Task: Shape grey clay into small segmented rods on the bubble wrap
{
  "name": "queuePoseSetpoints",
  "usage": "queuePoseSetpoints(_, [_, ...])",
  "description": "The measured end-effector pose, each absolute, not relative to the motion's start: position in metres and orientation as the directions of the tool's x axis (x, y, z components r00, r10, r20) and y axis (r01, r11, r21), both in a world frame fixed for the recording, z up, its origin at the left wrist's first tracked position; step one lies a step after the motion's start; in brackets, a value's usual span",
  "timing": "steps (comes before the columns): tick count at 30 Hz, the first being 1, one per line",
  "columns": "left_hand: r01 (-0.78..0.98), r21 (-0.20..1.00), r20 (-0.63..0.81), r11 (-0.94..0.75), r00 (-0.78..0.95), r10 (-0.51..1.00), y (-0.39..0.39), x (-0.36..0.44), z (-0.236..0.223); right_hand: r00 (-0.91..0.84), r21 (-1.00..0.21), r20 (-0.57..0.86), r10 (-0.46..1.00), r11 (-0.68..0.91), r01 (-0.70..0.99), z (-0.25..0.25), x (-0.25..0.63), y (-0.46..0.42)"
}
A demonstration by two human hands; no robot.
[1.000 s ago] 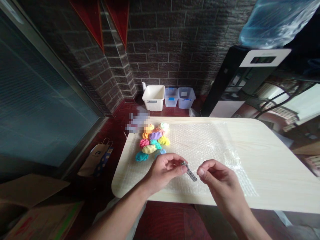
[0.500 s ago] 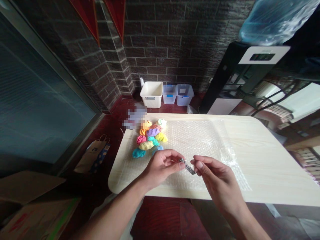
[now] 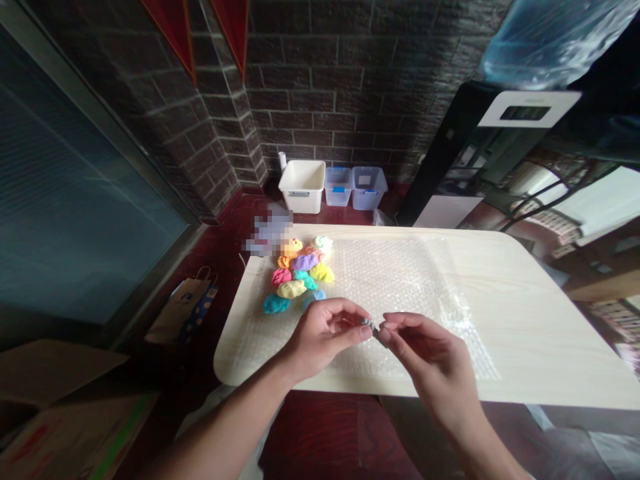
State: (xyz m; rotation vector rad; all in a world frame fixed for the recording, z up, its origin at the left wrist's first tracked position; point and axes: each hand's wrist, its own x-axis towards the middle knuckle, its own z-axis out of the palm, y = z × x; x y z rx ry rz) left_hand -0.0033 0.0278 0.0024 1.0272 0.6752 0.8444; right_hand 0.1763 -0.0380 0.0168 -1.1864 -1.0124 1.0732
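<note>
My left hand (image 3: 330, 333) pinches one end of a short, dark grey, knobbly strip (image 3: 375, 333) between thumb and fingers. From the other side, the thumb and forefinger of my right hand (image 3: 430, 347) close on its lower end, so most of it is covered. What the strip is made of is too small to tell. Both hands are above a sheet of bubble wrap (image 3: 395, 280) on the table. Beyond my left hand lies a cluster of coloured soft lumps, among them a purple lump (image 3: 305, 262), a pale yellow lump (image 3: 291, 289) and a teal lump (image 3: 276, 304).
The pale wooden table (image 3: 530, 320) reaches far to the right. On the floor behind it stand a white bin (image 3: 302, 187) and two clear boxes by the brick wall. A water dispenser (image 3: 450, 160) is at the back right; paper bags (image 3: 187, 307) and a cardboard box (image 3: 75, 427) are at left.
My right hand has moved slightly left and its fingertips now meet the grey strip, which showed more fully before. My left hand has kept its pinch.
</note>
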Motion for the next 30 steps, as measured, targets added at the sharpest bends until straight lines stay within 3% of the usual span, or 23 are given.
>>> queuePoseSetpoints(6, [-0.284,0.932,-0.060,0.226,0.493,0.868,0.0269,-0.0050,0.0037,0.162,-0.961,0.245,0.956,0.217,0.172,0.0181,0.1780,-0.0390])
queuePoseSetpoints(9, [-0.282,0.935,-0.052,0.216,0.492,0.869,0.0264,-0.0048,0.0031,0.097,-0.935,0.315,0.944,0.291,0.201,0.0151,0.1787,-0.0384])
queuePoseSetpoints(23, [-0.283,0.943,-0.021,0.178,0.479,0.877,0.0250,-0.0025,-0.0016,0.107,-0.954,0.287,0.952,0.273,0.124,0.0168,0.1721,-0.0371])
queuePoseSetpoints(30, [-0.259,0.946,-0.043,0.195,0.495,0.868,0.0250,-0.0026,0.0034,0.137,-0.977,0.206,0.969,0.196,0.086,0.0138,0.1730,-0.0374])
